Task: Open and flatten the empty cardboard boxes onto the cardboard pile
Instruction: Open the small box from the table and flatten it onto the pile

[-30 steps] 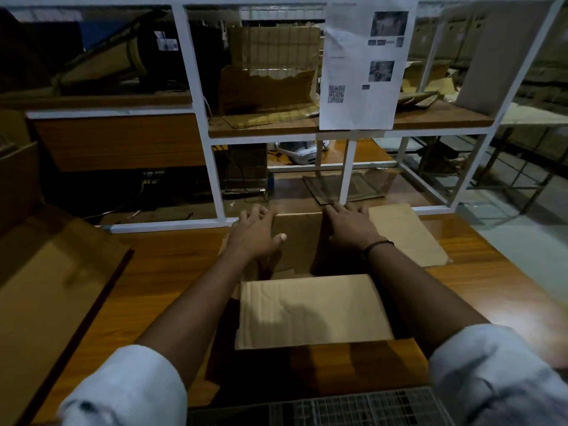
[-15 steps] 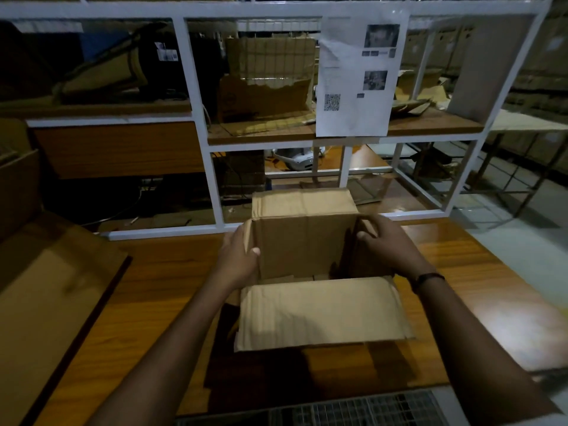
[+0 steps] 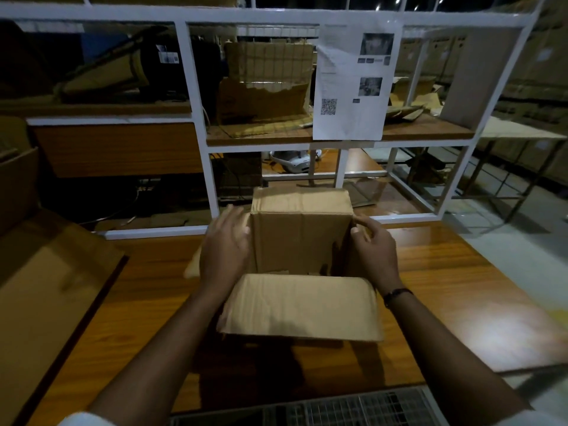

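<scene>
The box (image 3: 301, 238) is stood on the counter (image 3: 430, 272) at 12 o'clock. It is pressed at 9 o'clock by the flat left hand (image 3: 226, 250) and pinched at 3 o'clock by the right hand (image 3: 376, 259) with curled fingers (image 3: 365, 224). It could be tipped by uneven pushing.

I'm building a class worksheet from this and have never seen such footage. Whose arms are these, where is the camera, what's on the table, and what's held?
No machine here: a person works with bare hands. One camera worn on the head looks forward and down, so both arms enter from below. Between the hands, over the wooden table, is an open cardboard box, its near flap folded out toward the person. The left hand lies flat against the box's left side; the right hand curls its fingers over the right edge. At the left lies flat cardboard; a white shelf frame with a printed sheet stands behind.
</scene>
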Tool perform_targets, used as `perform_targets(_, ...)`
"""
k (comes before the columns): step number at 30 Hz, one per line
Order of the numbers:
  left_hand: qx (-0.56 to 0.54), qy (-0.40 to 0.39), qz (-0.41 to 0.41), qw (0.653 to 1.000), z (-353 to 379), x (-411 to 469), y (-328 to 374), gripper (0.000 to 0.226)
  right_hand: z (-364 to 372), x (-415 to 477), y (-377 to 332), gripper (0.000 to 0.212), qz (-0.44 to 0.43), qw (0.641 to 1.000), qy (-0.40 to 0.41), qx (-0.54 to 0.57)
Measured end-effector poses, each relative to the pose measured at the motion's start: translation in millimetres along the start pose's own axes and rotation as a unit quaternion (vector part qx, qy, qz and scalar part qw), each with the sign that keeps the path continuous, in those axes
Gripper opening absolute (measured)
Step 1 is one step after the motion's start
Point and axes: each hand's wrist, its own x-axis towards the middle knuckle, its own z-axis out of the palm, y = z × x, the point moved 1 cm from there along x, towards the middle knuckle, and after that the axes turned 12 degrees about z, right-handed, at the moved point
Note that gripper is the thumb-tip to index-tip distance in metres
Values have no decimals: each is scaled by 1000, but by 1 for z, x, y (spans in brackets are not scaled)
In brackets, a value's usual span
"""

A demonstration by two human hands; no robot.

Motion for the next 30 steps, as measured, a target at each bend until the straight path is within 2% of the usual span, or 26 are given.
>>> perform_targets(2,35,-37,75,996,-2,-16,32,30,4,-9,0,21,-58,998,17,-16)
perform_targets(4,25,-122,101,987,5,-40,66,25,12,-20,-2,18,-78,996,12,-32)
perform_targets(6,42,-171,132,975,24,-63,82,39,21,-33,-3,17,-74,997,1,-32)
perform_targets(9,109,-158,185,964,43,-71,74,57,27,-46,0,16,-74,996,-24,-49)
perform_targets(12,99,-127,201,966,38,-56,52,56,12,-48,10,19,-132,981,-134,-49)
perform_targets(14,57,-116,192,973,31,-41,29,56,-3,-47,15,20,-193,952,-230,-59)
perform_targets(17,-2,-146,170,975,24,-18,-6,61,-15,-43,15,31,-258,908,-287,-166)
perform_targets(20,-49,-185,151,970,19,-2,-22,60,-8,-40,12,41,-275,883,-249,-288)
perform_targets(23,-100,-208,126,965,8,1,-15,64,8,-40,14,40,-316,868,-179,-339)
perform_targets(27,-6,-286,150,946,-2,-25,21,43,28,-56,19,28,-313,886,-93,-328)
perform_targets(30,88,-288,210,930,3,-45,25,25,37,-68,15,22,-294,895,-86,-325)
